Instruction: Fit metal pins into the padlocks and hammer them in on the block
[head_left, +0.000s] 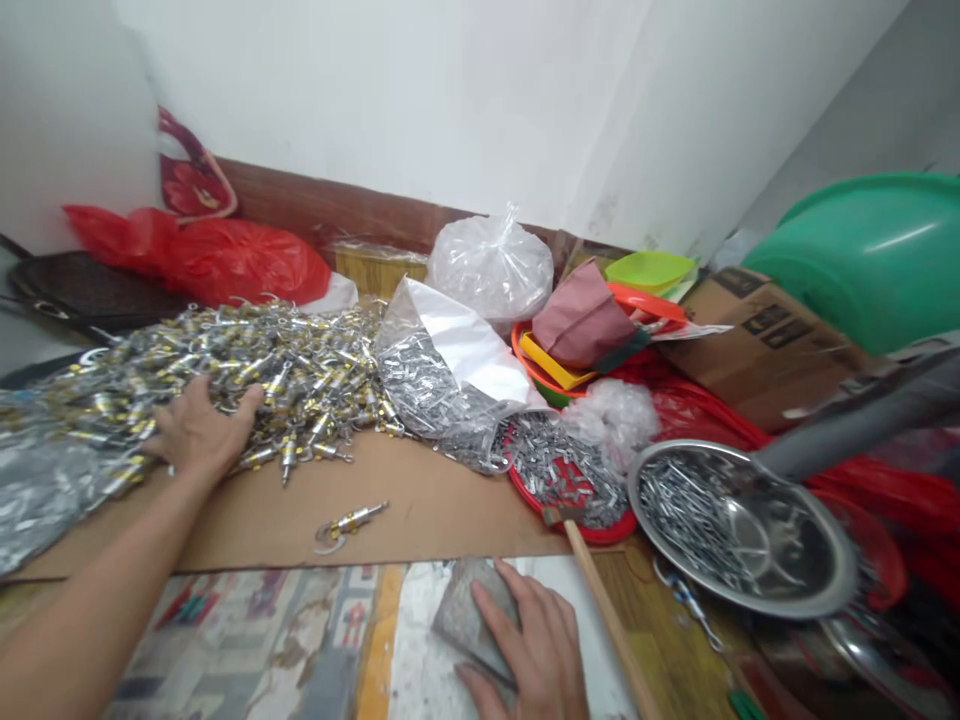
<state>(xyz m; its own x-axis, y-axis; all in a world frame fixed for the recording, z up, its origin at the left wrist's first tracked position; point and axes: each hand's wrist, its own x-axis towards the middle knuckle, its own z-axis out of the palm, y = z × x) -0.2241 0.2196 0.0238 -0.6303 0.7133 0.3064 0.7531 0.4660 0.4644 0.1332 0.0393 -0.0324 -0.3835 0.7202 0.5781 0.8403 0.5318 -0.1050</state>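
My left hand reaches into a big heap of small silver and gold metal hook fittings, its fingers spread among the front pieces. Nothing is plainly gripped in it. Below the heap, a single hook fitting lies alone on the cardboard sheet. Nearer to me, my right hand is closed over a grey block, fingers across its right side. The block sits on a white, worn surface. Right of that hand lies a hammer with a wooden handle.
A clear bag of small metal clips stands beside a red tray of similar clips. At right is a steel bowl of metal pins. Red bags, a carton and a green basin line the back.
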